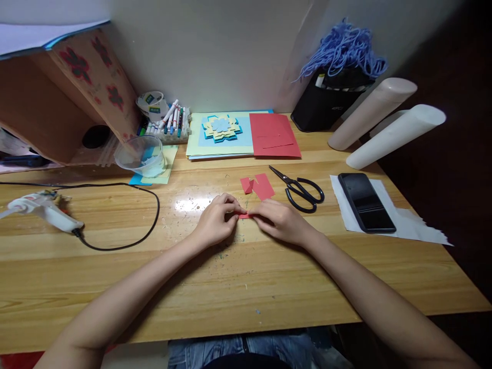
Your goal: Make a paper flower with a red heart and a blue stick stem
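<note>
A small piece of red paper lies between my two hands at the middle of the table, mostly hidden under the fingers. My left hand grips its left side, thumb and fingers pinched together. From the other side my right hand pinches the right end. Just beyond the fingers are red paper scraps, one of them a small cut piece. Black-handled scissors rest to the right of the scraps, blades pointing to the back left.
Behind lie red sheets and a layered paper flower on coloured paper. At left are a glue gun with its cord, a clear plastic bowl and markers. A phone and paper rolls stand right.
</note>
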### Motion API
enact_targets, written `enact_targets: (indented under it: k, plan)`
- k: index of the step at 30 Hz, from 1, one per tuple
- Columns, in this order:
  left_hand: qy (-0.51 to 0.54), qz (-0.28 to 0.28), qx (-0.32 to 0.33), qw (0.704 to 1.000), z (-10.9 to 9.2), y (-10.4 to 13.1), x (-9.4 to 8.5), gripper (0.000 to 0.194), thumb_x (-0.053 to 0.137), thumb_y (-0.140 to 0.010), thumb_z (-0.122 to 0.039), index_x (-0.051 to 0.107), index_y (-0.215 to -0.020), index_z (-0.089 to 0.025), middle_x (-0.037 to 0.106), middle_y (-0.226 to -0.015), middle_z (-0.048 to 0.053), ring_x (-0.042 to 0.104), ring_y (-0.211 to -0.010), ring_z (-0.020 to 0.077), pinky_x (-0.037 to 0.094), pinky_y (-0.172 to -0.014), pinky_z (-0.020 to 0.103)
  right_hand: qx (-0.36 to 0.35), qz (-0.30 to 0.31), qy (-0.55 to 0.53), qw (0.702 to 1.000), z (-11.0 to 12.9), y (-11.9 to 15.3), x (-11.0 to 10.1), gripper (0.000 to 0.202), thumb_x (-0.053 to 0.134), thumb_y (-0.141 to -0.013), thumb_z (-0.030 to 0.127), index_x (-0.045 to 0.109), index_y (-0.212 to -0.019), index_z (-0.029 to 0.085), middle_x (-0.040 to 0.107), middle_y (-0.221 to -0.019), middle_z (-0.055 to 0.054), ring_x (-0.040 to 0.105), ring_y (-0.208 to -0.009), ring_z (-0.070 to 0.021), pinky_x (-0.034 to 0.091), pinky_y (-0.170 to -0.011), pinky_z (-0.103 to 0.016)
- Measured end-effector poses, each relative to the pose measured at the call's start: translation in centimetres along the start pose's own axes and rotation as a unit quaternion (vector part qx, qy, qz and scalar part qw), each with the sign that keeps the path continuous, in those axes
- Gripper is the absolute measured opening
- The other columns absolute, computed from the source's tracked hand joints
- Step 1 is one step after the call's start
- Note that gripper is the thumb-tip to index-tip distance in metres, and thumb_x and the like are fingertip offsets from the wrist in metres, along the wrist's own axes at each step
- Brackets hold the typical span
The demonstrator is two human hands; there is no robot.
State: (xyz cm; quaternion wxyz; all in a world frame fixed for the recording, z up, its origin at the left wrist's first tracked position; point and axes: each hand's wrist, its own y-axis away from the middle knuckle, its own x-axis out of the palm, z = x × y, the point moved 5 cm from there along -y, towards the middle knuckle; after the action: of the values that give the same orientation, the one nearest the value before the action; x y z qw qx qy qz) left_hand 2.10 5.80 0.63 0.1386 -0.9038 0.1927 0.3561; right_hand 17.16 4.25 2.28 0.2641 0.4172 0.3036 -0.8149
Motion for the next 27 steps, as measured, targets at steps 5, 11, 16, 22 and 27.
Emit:
enact_targets:
  k: [5, 11, 16, 22, 27]
  plan:
    - [-0.008, -0.005, 0.01, 1.0, -0.3, 0.2, -0.1, 0.019, 0.054, -0.077, -0.019, 0.068, -0.089, -0.024, 0.057, -0.093, 0.002, 0.053, -0.09, 0.0172, 0.044, -0.08, 0.033, 0.013, -0.019, 0.047, 0.999, 0.2, -0.4, 0.4, 0.02, 0.044, -0.087, 0.021, 0.059, -0.099, 0.017, 0.062, -0.083, -0.007, 0.054, -0.078, -0.0181, 0.044, -0.069, -0.03]
    - [-0.033, -0.012, 0.035, 0.999, -0.7, 0.3, -0.1, 0.016, 0.058, -0.079, -0.028, 0.067, -0.091, -0.024, 0.058, -0.091, 0.003, 0.053, -0.087, 0.0171, 0.044, -0.076, 0.033, -0.005, -0.049, 0.095, 0.994, 0.1, -0.3, 1.1, 0.021, 0.041, -0.088, 0.018, 0.062, -0.09, 0.015, 0.062, -0.076, -0.007, 0.054, -0.072, -0.0178, 0.043, -0.065, -0.03]
    - [-0.038, -0.037, 0.057, 0.997, -1.0, 0.6, -0.4, 0.015, 0.052, -0.084, -0.026, 0.065, -0.089, -0.022, 0.059, -0.089, 0.004, 0.052, -0.086, 0.0168, 0.043, -0.075, 0.032, 0.053, -0.103, -0.019, 0.993, -0.3, -0.2, 0.8, 0.016, 0.044, -0.088, 0.019, 0.06, -0.091, 0.018, 0.064, -0.081, -0.006, 0.056, -0.077, -0.0165, 0.044, -0.071, -0.029]
    - [-0.006, -0.073, 0.042, 0.996, -1.0, 0.7, -0.8, 0.011, 0.05, -0.084, -0.022, 0.059, -0.083, -0.017, 0.06, -0.081, 0.003, 0.053, -0.08, 0.0156, 0.041, -0.072, 0.03, 0.137, -0.129, -0.138, 0.972, -0.5, -0.1, 0.1, 0.011, 0.055, -0.082, 0.025, 0.063, -0.086, 0.019, 0.064, -0.08, -0.004, 0.057, -0.071, -0.0152, 0.045, -0.066, -0.028]
    - [0.131, -0.028, -0.026, 0.991, -0.2, 0.7, -0.3, 0.016, 0.051, -0.083, -0.027, 0.062, -0.086, -0.016, 0.065, -0.082, 0.005, 0.057, -0.073, 0.0142, 0.044, -0.067, 0.027, 0.237, -0.122, -0.27, 0.925, -1.2, 0.2, 1.1, 0.012, 0.056, -0.08, 0.028, 0.061, -0.078, 0.017, 0.063, -0.075, -0.003, 0.057, -0.067, -0.0138, 0.045, -0.062, -0.026]
